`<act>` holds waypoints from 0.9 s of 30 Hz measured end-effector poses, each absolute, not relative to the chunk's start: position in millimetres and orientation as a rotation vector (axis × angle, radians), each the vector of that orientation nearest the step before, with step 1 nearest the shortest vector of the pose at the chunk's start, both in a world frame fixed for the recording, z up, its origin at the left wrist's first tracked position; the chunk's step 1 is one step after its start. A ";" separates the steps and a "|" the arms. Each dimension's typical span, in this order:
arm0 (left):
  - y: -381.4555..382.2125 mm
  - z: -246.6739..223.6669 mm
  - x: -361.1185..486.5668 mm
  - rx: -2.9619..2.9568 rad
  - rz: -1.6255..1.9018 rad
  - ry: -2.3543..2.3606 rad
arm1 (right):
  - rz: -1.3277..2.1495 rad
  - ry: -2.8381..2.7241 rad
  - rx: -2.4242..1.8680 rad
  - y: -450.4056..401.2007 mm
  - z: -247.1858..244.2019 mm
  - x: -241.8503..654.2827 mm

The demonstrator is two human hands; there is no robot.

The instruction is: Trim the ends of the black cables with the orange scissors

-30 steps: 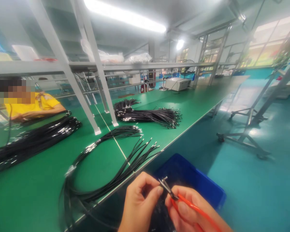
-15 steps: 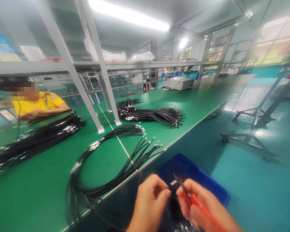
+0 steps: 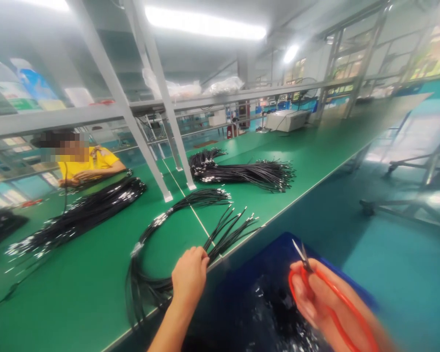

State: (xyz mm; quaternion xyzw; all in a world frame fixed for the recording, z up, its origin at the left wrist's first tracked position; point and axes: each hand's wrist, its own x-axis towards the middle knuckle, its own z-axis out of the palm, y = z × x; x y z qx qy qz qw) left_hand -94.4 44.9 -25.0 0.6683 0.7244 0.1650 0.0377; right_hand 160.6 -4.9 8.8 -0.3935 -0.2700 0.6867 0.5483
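Observation:
My left hand (image 3: pixel 190 276) is at the table edge, its fingers curled round black cables (image 3: pixel 230 235) of a looped bundle with pale tips. Just which strands it grips is hidden behind the hand. Red-handled scissors (image 3: pixel 303 261) are in my right hand (image 3: pixel 326 288), the blades pointing up and slightly parted. Below the hands is a blue bin (image 3: pixel 352 286) with dark pieces and shiny bits (image 3: pixel 278 308) inside, blurred. The bundle's loop (image 3: pixel 160 218) curves over the green table (image 3: pixel 95 288), wrapped in places with shiny clear material.
More black cable bundles lie at the table's middle (image 3: pixel 249 175) and on the left (image 3: pixel 91 208). Grey shelf posts (image 3: pixel 176 132) rise from the tabletop. A person in a yellow shirt (image 3: pixel 91 164) sits across on the left. A white box (image 3: pixel 286 121) stands farther back.
My left hand has moved from beside the scissors up and left to the cable bundle. My right hand has moved right with the scissors. The view has turned left.

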 end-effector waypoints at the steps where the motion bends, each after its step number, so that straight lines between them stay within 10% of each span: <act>1: 46.3 -22.5 -96.0 2.027 0.513 2.212 | 1.591 -0.618 -0.933 -4.2 6.6 160.6; 27: 64.7 12.8 6.1 2.056 0.618 1.682 | 1.229 -0.465 -1.016 -1.2 -25.0 144.8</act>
